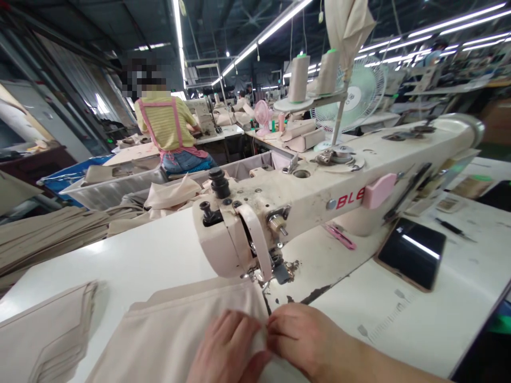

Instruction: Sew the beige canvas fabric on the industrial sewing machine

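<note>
A piece of beige fabric (159, 330) with a stitched seam along its far edge lies on the white sewing table, that edge close to the needle area of a sewing machine (235, 234). My left hand (229, 346) rests on the fabric near its right side, fingers bent and closed on the cloth, slightly blurred. Beside it, my right hand (299, 338) pinches the fabric's right edge between thumb and fingers. Both hands are just in front of the presser foot (255, 275). The fingertips of my right hand are partly hidden.
Folded beige pieces (51, 330) lie at the left. A phone (413, 252), a pink cutter (340, 236) and black-handled tweezers (453, 229) lie right of the machine. Behind stand thread cones (298, 78), a fan (351, 96), a bin (115, 187) of fabric and a seated co-worker (170, 125).
</note>
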Demonstrator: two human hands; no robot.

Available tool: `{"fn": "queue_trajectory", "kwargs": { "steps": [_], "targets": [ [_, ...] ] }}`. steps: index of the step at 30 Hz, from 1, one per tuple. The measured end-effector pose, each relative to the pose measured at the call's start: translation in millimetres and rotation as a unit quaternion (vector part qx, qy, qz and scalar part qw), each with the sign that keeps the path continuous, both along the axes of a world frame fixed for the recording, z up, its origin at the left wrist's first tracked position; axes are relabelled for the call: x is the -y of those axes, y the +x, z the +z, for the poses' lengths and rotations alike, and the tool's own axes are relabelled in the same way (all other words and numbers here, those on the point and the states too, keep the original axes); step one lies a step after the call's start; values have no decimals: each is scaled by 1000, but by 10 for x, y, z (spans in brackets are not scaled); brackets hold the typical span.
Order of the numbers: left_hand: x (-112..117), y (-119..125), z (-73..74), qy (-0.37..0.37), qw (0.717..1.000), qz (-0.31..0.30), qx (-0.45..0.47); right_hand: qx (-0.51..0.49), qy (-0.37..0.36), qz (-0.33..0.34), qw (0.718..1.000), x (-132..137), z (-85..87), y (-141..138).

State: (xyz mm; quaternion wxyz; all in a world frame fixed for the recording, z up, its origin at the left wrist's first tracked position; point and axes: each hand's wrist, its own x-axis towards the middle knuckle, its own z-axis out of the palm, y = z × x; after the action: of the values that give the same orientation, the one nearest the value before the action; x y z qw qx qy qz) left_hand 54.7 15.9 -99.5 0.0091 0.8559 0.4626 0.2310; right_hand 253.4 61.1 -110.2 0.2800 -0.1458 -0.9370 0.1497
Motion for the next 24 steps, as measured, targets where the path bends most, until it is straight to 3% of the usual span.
{"fn": "queue_trajectory", "kwargs": {
  "steps": [3, 6, 12, 18, 24],
  "targets": [
    [-157, -156, 52, 14, 995, 11, -102, 62, 65, 4, 996, -8, -41, -44],
    [-224, -261, -29, 5, 991, 19, -133, 53, 78, -15, 995, -9, -95, -57],
    [-312, -284, -184, -26, 993, 56, -98, 41, 24, -18, 999, -183, -46, -58],
    [-491, -279, -100, -96, 988, 113, -39, -6, 76, -54, 996, -287, 28, -87],
    [-643, -307, -56, -102, 985, 140, -6, 39, 82, -111, 990, -226, -11, -77]
  ]
}}
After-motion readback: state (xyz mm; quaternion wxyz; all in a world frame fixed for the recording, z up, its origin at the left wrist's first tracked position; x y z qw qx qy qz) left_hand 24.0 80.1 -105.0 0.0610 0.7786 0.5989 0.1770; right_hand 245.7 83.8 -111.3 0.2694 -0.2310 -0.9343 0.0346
